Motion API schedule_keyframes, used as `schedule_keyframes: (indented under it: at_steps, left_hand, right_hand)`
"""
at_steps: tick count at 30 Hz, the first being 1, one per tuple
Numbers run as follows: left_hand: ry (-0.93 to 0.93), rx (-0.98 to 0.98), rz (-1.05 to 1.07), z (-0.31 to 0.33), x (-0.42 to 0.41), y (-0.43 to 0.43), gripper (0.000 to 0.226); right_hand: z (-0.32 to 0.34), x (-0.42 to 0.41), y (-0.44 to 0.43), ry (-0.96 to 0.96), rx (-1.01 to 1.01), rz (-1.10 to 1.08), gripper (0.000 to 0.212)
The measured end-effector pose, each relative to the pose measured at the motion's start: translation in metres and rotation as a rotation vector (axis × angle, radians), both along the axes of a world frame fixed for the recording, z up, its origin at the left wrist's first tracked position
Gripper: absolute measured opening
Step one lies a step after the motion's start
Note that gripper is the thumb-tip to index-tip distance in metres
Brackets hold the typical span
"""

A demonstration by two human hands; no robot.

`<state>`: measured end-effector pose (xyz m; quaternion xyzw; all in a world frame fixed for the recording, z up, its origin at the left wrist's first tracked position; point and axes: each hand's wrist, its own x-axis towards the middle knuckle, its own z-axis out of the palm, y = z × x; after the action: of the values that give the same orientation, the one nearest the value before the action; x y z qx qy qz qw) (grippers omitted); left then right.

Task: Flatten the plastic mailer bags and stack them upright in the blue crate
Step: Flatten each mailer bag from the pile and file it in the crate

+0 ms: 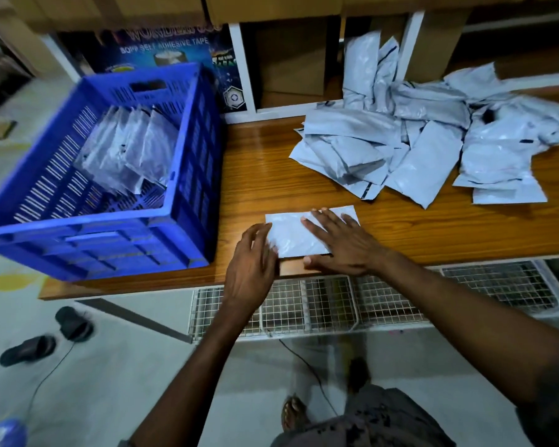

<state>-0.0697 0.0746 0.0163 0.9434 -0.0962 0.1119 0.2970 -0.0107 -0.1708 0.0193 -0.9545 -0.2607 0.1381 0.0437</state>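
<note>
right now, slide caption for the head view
Right hand presses a mailer bag flat, left hand at its edge, beside the blue crate.

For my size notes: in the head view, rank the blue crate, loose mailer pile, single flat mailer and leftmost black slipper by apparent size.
1. blue crate and loose mailer pile: about alike, so unranked
2. single flat mailer
3. leftmost black slipper

"BOPP SELF ADHESIVE TAPE" on dark carton [162, 50]
</note>
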Motion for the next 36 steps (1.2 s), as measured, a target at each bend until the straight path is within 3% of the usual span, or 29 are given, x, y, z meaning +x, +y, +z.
schedule_keyframes:
  at_steps: [9,13,17,25,28,32,34,36]
  left_hand:
    - [-0.292,-0.066,0.294,0.059,-0.016,0.019,0.029]
    - [-0.403,-0.149,0.429,0.087,-0.02,0.027,0.023]
    - [-0.477,-0.175,0.444,0.111,-0.013,0.044,0.017]
    - [-0.541,-0.259,0.447,0.151,0.031,0.119,0.011]
    - [-0.484,-0.192,0.468,0.163,0.058,0.186,0.01]
    - [-0.335,0.098,0.354,0.163,0.109,0.282,0.02]
    - [-0.194,0.303,0.233,0.161,0.136,0.323,0.037]
    - [-0.028,0.416,0.087,0.162,0.157,0.352,0.054]
  right_hand:
    - [0.001,-0.053,-0.011,-0.069,-0.04,0.04,0.091]
    - [0.038,-0.059,-0.002,-0.104,0.2,-0.019,0.085]
    - [0.084,-0.042,0.027,-0.302,0.439,-0.035,0.081]
    - [0.177,0.011,0.147,-0.406,0.786,-0.145,0.047]
    - [0.205,0.036,0.218,-0.298,0.973,-0.158,0.037]
    - [0.224,0.082,0.317,0.02,1.087,-0.251,0.029]
    - [0.216,0.112,0.367,0.087,1.11,-0.421,0.027]
    - [0.199,0.143,0.404,0.22,1.237,-0.797,0.028]
